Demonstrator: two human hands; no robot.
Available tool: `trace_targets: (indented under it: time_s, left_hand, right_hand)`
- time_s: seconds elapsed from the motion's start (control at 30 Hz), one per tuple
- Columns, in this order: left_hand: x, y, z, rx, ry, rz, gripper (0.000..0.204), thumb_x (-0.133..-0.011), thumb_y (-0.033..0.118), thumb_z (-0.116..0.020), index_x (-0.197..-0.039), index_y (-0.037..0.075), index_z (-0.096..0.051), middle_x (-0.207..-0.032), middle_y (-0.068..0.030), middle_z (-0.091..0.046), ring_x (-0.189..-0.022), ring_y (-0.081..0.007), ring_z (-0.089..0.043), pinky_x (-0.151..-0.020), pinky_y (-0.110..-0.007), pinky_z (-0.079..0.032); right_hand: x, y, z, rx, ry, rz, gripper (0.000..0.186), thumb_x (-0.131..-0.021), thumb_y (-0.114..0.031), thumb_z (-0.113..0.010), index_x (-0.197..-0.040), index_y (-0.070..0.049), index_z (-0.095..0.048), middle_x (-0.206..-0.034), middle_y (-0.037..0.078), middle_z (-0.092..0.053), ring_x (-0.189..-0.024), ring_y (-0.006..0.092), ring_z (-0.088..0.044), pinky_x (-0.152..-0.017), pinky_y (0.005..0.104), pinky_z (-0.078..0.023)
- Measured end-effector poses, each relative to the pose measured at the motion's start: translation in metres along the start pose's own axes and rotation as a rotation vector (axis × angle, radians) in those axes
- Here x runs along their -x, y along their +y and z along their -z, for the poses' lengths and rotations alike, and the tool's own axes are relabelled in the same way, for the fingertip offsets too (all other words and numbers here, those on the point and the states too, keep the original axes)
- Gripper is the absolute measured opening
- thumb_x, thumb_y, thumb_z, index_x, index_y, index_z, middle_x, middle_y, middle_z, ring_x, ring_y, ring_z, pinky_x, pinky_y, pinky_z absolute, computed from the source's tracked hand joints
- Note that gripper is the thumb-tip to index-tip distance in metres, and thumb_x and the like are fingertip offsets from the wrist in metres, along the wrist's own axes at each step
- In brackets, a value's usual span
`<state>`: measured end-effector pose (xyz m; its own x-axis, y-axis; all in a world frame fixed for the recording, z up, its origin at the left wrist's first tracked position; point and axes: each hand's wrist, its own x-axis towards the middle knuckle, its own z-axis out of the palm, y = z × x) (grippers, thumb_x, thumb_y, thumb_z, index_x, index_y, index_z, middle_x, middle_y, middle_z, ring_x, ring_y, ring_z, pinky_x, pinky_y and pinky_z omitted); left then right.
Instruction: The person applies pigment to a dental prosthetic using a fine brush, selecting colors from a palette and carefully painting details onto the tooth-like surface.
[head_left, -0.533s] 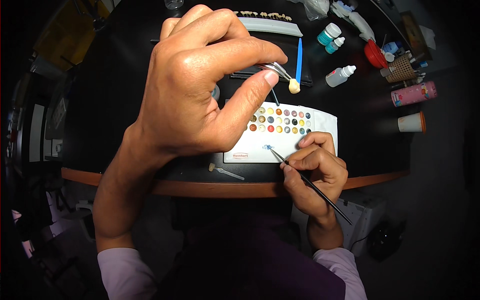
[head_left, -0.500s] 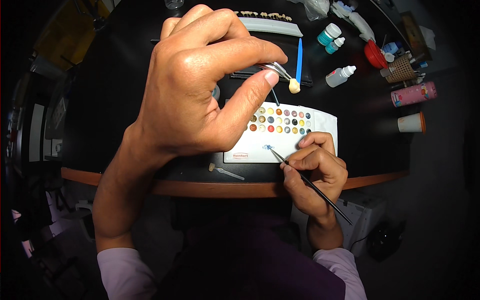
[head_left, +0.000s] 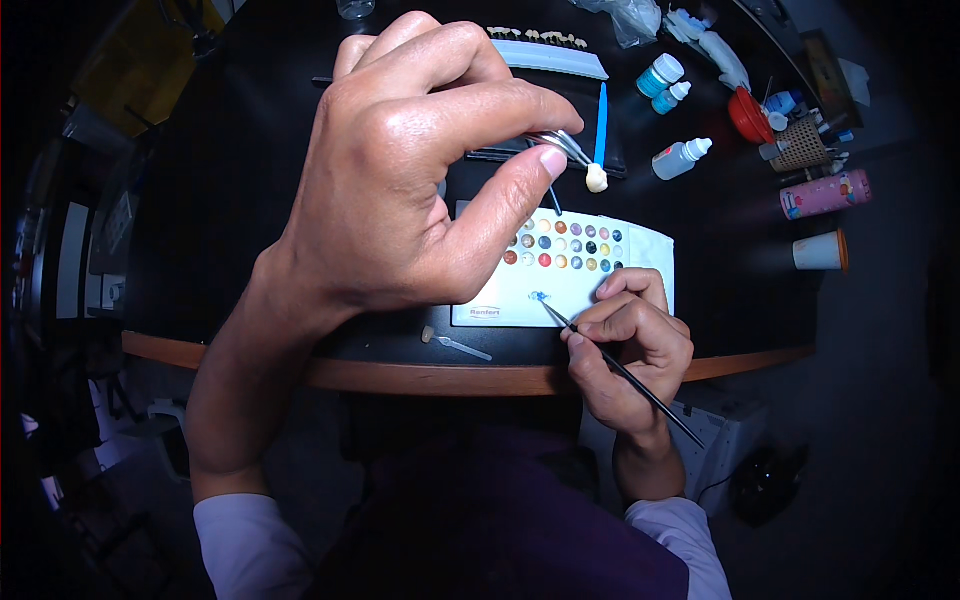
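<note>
My left hand (head_left: pixel 400 190) is raised above the desk, thumb and index finger pinching metal tweezers (head_left: pixel 562 145) that carry a small cream tooth crown (head_left: pixel 597 177). Below it lies a white palette (head_left: pixel 648 250) with rows of round colour wells, partly covered by that hand. My right hand (head_left: pixel 632 355) grips a slender black brush (head_left: pixel 650 398), its tip at a blue smear (head_left: pixel 540 296) on the palette's bare lower part. A small pale applicator (head_left: pixel 460 348) rests near the desk edge.
Behind are a white strip of tooth samples (head_left: pixel 545 58), a blue stick (head_left: pixel 602 120) and a dark tray. Rightward stand teal-labelled bottles (head_left: pixel 659 78), a dropper bottle (head_left: pixel 682 160), a red bowl (head_left: pixel 750 115), a pink cylinder (head_left: pixel 825 193) and a cup (head_left: pixel 815 251). The wooden desk edge (head_left: pixel 520 380) curves below.
My left hand, with the tweezers and crown, has shifted slightly right and down. The brush tip stays at the blue smear. The lighting looks cooler and bluer.
</note>
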<state>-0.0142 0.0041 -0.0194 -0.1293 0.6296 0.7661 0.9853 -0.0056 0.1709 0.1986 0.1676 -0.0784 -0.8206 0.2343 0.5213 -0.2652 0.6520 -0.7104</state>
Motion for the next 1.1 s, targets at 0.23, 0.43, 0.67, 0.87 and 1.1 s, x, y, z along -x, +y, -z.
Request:
trace_targets:
  time_s: [0.23, 0.43, 0.67, 0.87, 1.1]
  left_hand:
    - [0.005, -0.003, -0.008, 0.069, 0.082, 0.010, 0.025, -0.079, 0.014, -0.077, -0.102, 0.005, -0.083, -0.079, -0.0056, -0.064, -0.076, -0.0175, -0.054, -0.072, -0.034, -0.037]
    - [0.006, -0.007, -0.009, 0.066, 0.071, 0.013, 0.025, -0.079, 0.015, -0.077, -0.102, 0.006, -0.083, -0.079, -0.0049, -0.064, -0.076, -0.0164, -0.055, -0.074, -0.034, -0.036]
    - [0.000, -0.006, -0.009, 0.140, 0.027, 0.029, 0.024, -0.084, 0.018, -0.075, -0.103, 0.005, -0.083, -0.078, -0.0034, -0.064, -0.077, -0.0160, -0.055, -0.079, -0.035, -0.036]
    - [0.006, -0.005, -0.005, 0.334, -0.059, 0.099, 0.034, -0.088, 0.032, -0.069, -0.104, 0.007, -0.084, -0.075, -0.0008, -0.059, -0.079, -0.0155, -0.051, -0.089, -0.039, -0.033]
    - [0.006, -0.006, -0.006, 0.442, -0.067, 0.055, 0.026, -0.085, 0.029, -0.075, -0.102, 0.013, -0.086, -0.078, 0.0007, -0.059, -0.085, -0.0164, -0.051, -0.091, -0.039, -0.032]
  right_hand:
    - [0.001, 0.001, 0.002, -0.017, 0.009, -0.001, 0.013, -0.071, 0.004, -0.075, -0.070, -0.004, -0.065, -0.067, 0.005, -0.071, -0.070, 0.0153, -0.059, -0.088, 0.0390, -0.047]
    - [0.001, 0.004, -0.001, -0.010, 0.002, -0.007, 0.012, -0.070, 0.004, -0.075, -0.070, -0.004, -0.066, -0.067, 0.004, -0.070, -0.073, 0.0166, -0.059, -0.088, 0.0384, -0.048]
    - [0.003, 0.005, 0.009, -0.138, 0.032, -0.005, 0.010, -0.071, 0.003, -0.074, -0.075, -0.004, -0.067, -0.071, 0.006, -0.072, -0.084, 0.0195, -0.060, -0.089, 0.0387, -0.047]
    - [-0.034, -0.010, 0.025, -0.464, 0.066, 0.109, 0.013, -0.081, -0.009, -0.072, -0.092, -0.003, -0.069, -0.077, 0.010, -0.075, -0.092, 0.0214, -0.062, -0.102, 0.0439, -0.043]
    - [-0.079, -0.022, 0.025, -0.603, 0.024, 0.275, 0.011, -0.078, -0.002, -0.071, -0.088, -0.001, -0.069, -0.077, 0.011, -0.073, -0.095, 0.0307, -0.072, -0.102, 0.0500, -0.053]
